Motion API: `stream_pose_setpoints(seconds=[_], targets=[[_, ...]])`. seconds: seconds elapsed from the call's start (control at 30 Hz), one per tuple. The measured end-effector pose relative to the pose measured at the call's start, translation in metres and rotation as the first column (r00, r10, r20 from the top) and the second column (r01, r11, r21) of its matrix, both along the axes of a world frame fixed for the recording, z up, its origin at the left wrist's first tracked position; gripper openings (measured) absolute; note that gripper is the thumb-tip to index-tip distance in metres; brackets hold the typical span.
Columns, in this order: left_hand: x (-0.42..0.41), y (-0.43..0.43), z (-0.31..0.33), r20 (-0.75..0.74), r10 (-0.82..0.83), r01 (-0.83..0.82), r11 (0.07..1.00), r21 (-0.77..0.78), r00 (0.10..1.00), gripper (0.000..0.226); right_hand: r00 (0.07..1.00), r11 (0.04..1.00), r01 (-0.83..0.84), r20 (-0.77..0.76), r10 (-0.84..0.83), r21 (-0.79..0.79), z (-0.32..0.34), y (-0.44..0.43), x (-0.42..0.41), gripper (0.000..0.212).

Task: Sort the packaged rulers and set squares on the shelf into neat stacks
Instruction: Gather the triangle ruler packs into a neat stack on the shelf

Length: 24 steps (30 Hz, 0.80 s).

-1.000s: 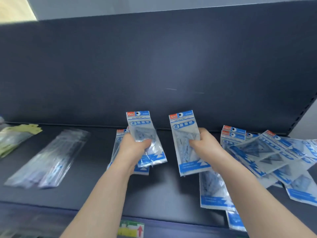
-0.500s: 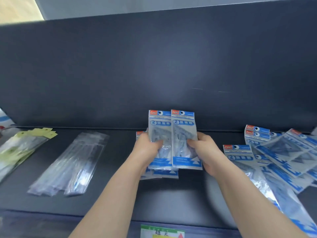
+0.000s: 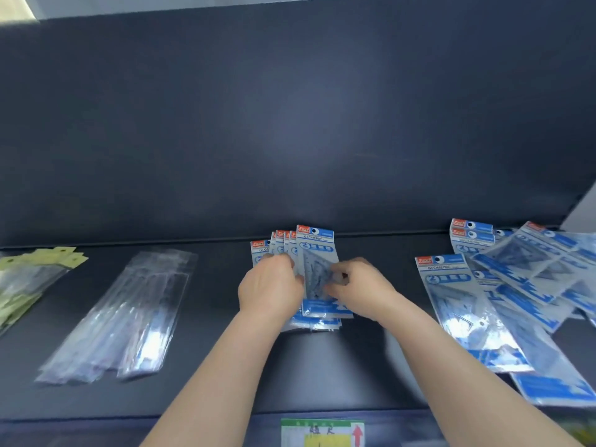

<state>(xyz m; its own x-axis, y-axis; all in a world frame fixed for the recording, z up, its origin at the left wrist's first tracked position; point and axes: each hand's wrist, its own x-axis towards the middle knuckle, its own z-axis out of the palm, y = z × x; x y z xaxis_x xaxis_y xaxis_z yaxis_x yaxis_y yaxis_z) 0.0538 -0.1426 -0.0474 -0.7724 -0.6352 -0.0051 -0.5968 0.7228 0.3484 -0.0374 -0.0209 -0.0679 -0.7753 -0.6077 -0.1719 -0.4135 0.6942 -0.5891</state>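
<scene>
Set-square packets (image 3: 317, 253) are held in a fanned stack on the middle of the shelf (image 3: 209, 333) — its left side is gripped by the curled fingers of the left hand (image 3: 271, 287), its right side is pinched by the right hand (image 3: 359, 285). Unsorted packets (image 3: 516, 279) are strewn at the right.

**Set squares part-stacked, rulers to the left**

At your 12 o'clock the set-square stack (image 3: 315, 245) lies on the shelf (image 3: 209, 382). Its blue-and-white packs are slightly fanned, with the red-tagged headers toward the back wall. Your left hand (image 3: 269, 288) and right hand (image 3: 358, 291) grip it. At 3 o'clock the loose set-square packs (image 3: 516, 285) overlap askew. At 9 o'clock the clear ruler packs (image 3: 129, 317) lie slanted, with the yellow-headed packs (image 3: 19, 285) farther out.
</scene>
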Motion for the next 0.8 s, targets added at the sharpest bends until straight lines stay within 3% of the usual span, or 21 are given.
stream_pose_setpoints(seconds=[0.07, 0.17, 0.37, 0.53, 0.67, 0.8], targets=[[-0.003, 0.006, 0.003, -0.08, -0.01, 0.009, 1.0, -0.018, 0.997, 0.031, 0.996, 0.999, 0.026, -0.087, -0.023, 0.03, 0.003, 0.008, -0.001, 0.005], [-0.018, 0.023, 0.004, -0.11, -0.106, 0.112, 0.993, 0.047, 0.988, 0.03, 0.963, 0.985, 0.107, -0.262, -0.069, 0.132, 0.007, 0.038, -0.004, 0.04], [-0.064, 0.096, -0.006, -0.026, -0.324, 0.324, 0.936, 0.134, 0.946, 0.035, 0.896, 0.894, 0.332, -0.398, -0.199, 0.302, 0.013, 0.126, -0.021, 0.045], [-0.094, 0.151, -0.01, -0.004, -0.358, 0.348, 0.904, 0.25, 0.934, 0.036, 0.91, 0.895, 0.395, -0.22, -0.351, 0.206, 0.01, 0.171, -0.033, 0.062], [-0.105, 0.17, -0.014, -0.019, -0.312, 0.305, 0.908, 0.287, 0.95, 0.05, 0.94, 0.925, 0.34, -0.047, -0.337, 0.167, 0.006, 0.184, -0.048, 0.049], [-0.106, 0.177, -0.017, -0.035, -0.263, 0.261, 0.917, 0.303, 0.964, 0.054, 0.948, 0.946, 0.319, -0.013, -0.319, 0.058, 0.001, 0.196, -0.06, 0.033]])
